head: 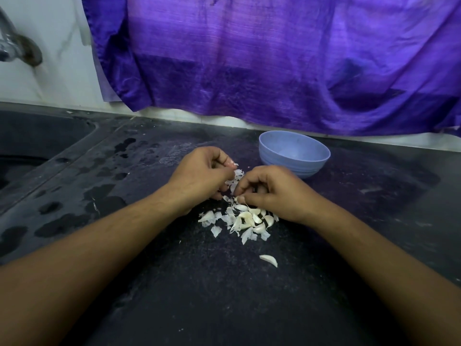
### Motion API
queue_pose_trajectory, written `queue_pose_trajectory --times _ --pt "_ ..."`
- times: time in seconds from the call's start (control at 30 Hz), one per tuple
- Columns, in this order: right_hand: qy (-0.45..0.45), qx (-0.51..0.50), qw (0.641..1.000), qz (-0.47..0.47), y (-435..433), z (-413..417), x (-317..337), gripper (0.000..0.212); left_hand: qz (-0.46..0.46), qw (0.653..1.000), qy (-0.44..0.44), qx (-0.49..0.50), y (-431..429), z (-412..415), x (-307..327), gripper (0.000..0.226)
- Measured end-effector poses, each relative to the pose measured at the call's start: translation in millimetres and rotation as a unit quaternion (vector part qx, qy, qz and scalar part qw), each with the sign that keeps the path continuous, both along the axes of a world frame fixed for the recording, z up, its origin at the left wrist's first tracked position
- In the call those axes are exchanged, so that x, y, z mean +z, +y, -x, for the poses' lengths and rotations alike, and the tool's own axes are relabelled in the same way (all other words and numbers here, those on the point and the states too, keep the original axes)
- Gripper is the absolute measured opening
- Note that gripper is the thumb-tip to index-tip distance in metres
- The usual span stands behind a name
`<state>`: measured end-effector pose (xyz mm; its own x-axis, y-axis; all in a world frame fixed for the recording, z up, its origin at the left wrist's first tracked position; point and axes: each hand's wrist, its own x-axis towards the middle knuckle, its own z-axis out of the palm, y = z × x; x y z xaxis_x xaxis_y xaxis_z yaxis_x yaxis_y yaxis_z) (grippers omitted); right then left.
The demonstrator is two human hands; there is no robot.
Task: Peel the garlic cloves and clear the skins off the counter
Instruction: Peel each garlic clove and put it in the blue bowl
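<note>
Nearest, toward the front edge of the worktop point(224, 303), dark, matte and finely speckled like stone: one lone clove point(269, 260), smooth, cream-white, curved like a crescent, well apart from the rest.

Further in, around the middle of the worktop: a loose pile point(245, 221) of plump, glossy cloves mixed with thin, papery white skins, flakes jagged and curled, scattered out to the left of the heap.

Just behind the pile and over its far edge, two bare forearms reaching in from the front corners. Left hand point(202, 176) with fingers curled tight, pinching a half-peeled garlic point(235, 177) ragged with flaky white skin. Right hand point(272, 193) likewise curled, thumb and fingertips closed narrow on the lower end of the same garlic, heel of the hand touching the right side of the pile. Garlic held between the two hands, just above the heap.

Behind the right hand, near the back edge: a pale blue bowl point(303, 164), round, smooth, with ribbed rings on its outer wall.

Along the left side: dark wet blotches, then a dark sink point(37, 136) at the back left corner, with a dull metal tap point(15, 46) above.

Farthest back, against the white wall: a purple cloth point(274, 58), woven, creased, hanging in folds.
</note>
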<state>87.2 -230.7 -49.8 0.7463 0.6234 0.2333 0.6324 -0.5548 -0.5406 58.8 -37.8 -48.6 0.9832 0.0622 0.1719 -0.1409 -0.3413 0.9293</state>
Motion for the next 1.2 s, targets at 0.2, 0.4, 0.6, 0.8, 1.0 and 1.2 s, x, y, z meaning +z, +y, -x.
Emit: queue_pose_trajectory --times 0.2,0.4,0.6,0.8,1.0,1.2 --pt "-0.055 -0.01 0.998 -0.022 3 -1 -1 0.005 -0.01 1.0 -0.005 -0.009 2 0 1 0.003" --pt "0.069 -0.011 0.961 -0.266 -1 -1 5 0.007 0.067 0.995 0.019 -0.068 1 2 5 0.025" --pt "0.091 0.004 0.949 -0.303 0 -1 2 0.015 0.119 0.988 0.044 -0.084 2 2 8 0.017" --pt "0.068 0.007 0.952 -0.297 0 0 3 0.011 0.161 0.979 0.083 -0.091 2 3 11 0.021" --pt "0.037 -0.015 0.954 -0.297 -3 -3 0 0.009 0.187 0.97 0.114 -0.108 2 5 11 0.018" --pt "0.004 -0.025 0.966 -0.257 -4 -4 -4 0.008 0.175 0.969 0.134 -0.115 2 7 12 0.013"
